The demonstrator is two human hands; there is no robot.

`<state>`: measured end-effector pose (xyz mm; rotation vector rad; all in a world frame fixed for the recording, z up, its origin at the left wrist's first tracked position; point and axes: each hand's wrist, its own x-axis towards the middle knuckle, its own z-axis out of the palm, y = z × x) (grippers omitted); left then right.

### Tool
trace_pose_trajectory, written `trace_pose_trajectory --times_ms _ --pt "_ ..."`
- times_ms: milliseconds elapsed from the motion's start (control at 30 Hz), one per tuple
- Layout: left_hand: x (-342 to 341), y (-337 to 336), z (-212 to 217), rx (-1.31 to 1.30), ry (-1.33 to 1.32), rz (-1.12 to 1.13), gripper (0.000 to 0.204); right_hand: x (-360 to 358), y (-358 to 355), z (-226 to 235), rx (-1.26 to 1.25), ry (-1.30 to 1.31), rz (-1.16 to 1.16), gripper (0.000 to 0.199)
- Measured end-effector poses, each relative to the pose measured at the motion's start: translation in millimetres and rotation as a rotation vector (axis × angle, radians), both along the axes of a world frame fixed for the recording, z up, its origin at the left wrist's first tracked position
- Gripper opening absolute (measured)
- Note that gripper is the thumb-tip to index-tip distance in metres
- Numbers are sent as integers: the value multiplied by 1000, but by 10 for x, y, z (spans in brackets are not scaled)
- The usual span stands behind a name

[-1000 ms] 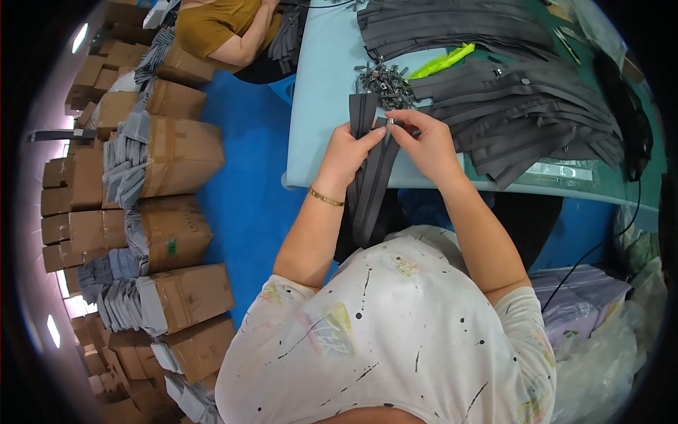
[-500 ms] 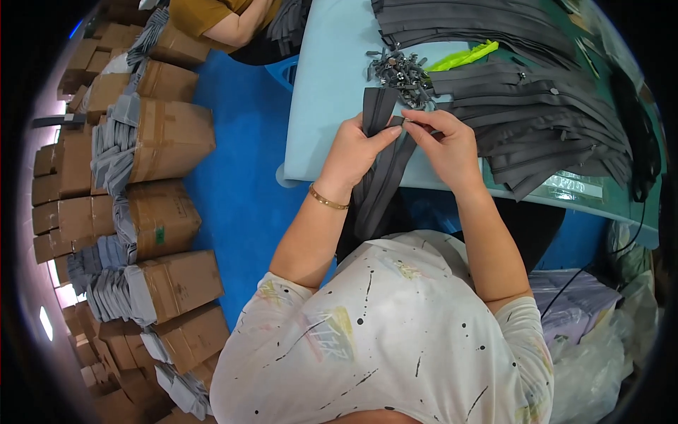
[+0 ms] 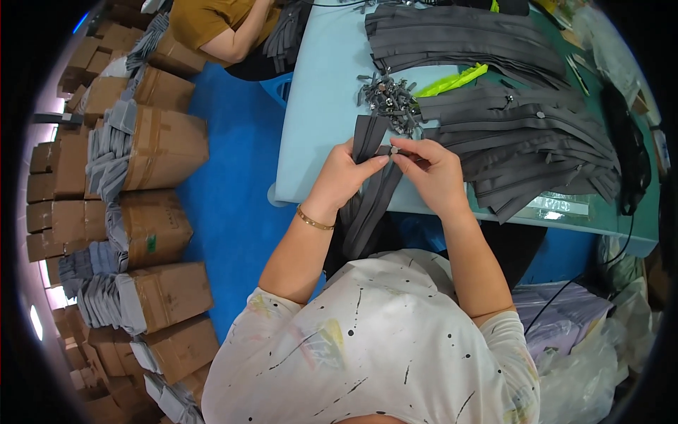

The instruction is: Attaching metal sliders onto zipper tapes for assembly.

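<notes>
My left hand (image 3: 346, 175) pinches the end of a grey zipper tape (image 3: 369, 201) that hangs off the near edge of the light blue table (image 3: 318, 113). My right hand (image 3: 432, 172) meets it from the right, fingertips holding a small metal zipper slider (image 3: 394, 150) at the tape's end. Just beyond my hands lies a heap of loose grey sliders (image 3: 388, 95). A bundle of more grey tapes (image 3: 367, 138) runs under my left fingers.
Stacks of grey zipper tapes (image 3: 522, 138) cover the table's right side, with a neon yellow strip (image 3: 452, 81) among them. Cardboard boxes stuffed with grey tapes (image 3: 138, 152) line the blue floor at left. Another person in a mustard shirt (image 3: 212, 25) sits beyond. Plastic bags (image 3: 600, 360) lie at lower right.
My head has tilted, so the table sits lower in view. Both hands stay together on the tape's end, the right fingers now holding the slider at its tip.
</notes>
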<state>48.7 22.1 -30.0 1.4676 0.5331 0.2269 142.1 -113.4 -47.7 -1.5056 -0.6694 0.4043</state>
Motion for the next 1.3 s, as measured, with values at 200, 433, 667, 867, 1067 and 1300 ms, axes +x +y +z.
trace_pose_trajectory --times_ms 200,433,667,867,1067,1300 --pt "-20 53 13 -39 63 -53 23 24 -21 78 -45 80 44 27" --pt "-32 80 -51 -36 -20 -102 24 28 -27 37 -12 119 54 27" --pt "-19 32 0 -48 -41 -81 24 40 -33 31 -47 95 64 26" --pt "-32 27 -29 60 -75 -108 21 27 -6 -24 16 75 40 27" --pt "-31 46 -92 197 -8 -113 23 8 -5 -29 30 102 44 26" --pt "-31 72 -156 215 -11 -164 23 27 -13 -61 5 47 25 22"
